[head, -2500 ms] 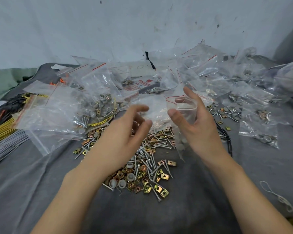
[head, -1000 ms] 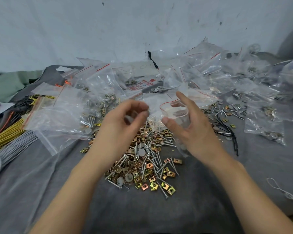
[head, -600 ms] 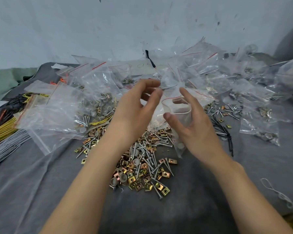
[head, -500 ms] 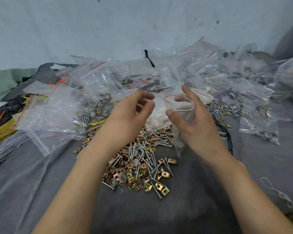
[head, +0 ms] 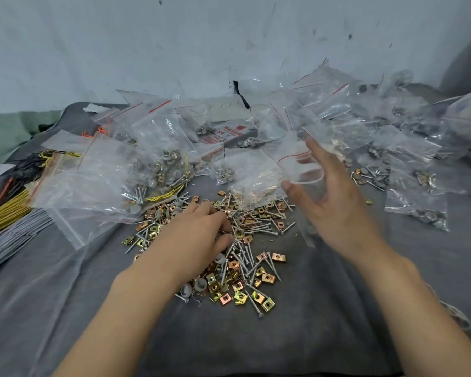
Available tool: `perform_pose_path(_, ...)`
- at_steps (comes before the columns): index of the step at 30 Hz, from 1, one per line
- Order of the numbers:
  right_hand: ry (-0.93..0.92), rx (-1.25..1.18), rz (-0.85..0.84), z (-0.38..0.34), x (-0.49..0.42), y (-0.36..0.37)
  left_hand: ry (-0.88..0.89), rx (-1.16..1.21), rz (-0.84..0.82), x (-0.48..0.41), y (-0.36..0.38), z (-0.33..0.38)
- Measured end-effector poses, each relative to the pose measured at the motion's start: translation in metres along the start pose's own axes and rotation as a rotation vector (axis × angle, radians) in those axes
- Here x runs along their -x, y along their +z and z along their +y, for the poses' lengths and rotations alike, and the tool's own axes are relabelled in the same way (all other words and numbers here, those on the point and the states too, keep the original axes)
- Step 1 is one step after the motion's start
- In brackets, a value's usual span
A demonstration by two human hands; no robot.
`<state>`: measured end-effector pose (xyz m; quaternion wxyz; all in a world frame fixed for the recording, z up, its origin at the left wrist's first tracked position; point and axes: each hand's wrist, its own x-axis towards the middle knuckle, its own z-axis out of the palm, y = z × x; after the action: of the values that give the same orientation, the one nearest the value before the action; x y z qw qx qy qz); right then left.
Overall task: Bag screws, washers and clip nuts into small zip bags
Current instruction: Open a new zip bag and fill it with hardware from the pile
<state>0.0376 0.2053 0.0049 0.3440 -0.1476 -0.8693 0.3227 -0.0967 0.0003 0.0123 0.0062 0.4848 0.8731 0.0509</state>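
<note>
Filled clear bags (head: 416, 202) are lying far right; your right hand (head: 335, 210) is gripping a small clear zip bag (head: 301, 170) open, your left hand (head: 199, 236) is digging into loose silver-and-brass hardware (head: 245, 268), grip unclear.

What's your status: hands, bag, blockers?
Left hand in hardware pile, grip unclear. Right hand holds small zip bag, mouth open. No obstruction between pile and bag.

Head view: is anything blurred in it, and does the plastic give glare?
In the head view the right hand and the zip bag it holds are slightly smeared by motion; the left hand on the loose screws is sharper; the light is soft, with faint shadows; the bags at the left show pale sheen, no hard glare.
</note>
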Motion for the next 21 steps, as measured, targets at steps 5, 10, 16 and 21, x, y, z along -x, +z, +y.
perform_pose_path(5, -0.046, 0.078, -0.071, -0.005, 0.003, 0.006, 0.056, -0.038, 0.060, -0.003, 0.002, 0.000)
perform_pose_path(10, -0.050, 0.088, -0.094, -0.008, 0.002, 0.009, 0.026, 0.124, 0.125, -0.006, 0.004, -0.003)
perform_pose_path(16, -0.064, 0.137, -0.133, -0.011, 0.003, 0.016, -0.118, 0.499, 0.250, -0.012, 0.005, -0.009)
perform_pose_path(21, -0.087, 0.148, -0.130, -0.012, 0.002, 0.022, -0.076, 0.719, 0.411, -0.017, -0.012, -0.002)
